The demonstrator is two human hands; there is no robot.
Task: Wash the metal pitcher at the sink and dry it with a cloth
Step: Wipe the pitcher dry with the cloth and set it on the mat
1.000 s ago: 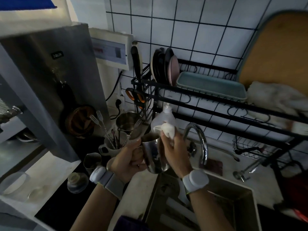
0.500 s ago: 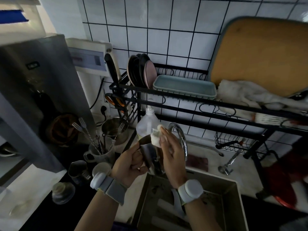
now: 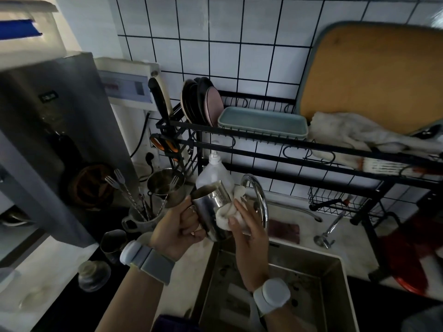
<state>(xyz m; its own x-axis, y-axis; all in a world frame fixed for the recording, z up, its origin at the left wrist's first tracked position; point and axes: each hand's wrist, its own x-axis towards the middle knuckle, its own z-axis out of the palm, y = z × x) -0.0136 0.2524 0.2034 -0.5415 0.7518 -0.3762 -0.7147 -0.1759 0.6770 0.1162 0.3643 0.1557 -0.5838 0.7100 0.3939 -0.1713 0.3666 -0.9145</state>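
Note:
The metal pitcher [image 3: 211, 202] is held in the air above the sink's left rim, tilted with its mouth toward the upper left. My left hand [image 3: 177, 226] grips it by the handle. My right hand [image 3: 249, 228] presses a small white cloth [image 3: 227, 212] flat against the pitcher's right side wall. The cloth wraps round the wall and pokes up behind it. The steel sink [image 3: 335, 267] lies below my forearms, and the curved chrome faucet [image 3: 260, 195] rises just behind my right hand.
A soap bottle [image 3: 215, 171] stands behind the pitcher. A cup of forks [image 3: 136, 216] and a steel cup [image 3: 163, 183] sit to the left. Above, a black dish rack [image 3: 275, 152] holds plates, a blue tray and a white towel [image 3: 359, 135]. A steel appliance [image 3: 48, 140] stands at left.
My right hand and the cloth have slid from the pitcher's rim down onto its side wall. The pitcher has tipped further over. The view has shifted slightly.

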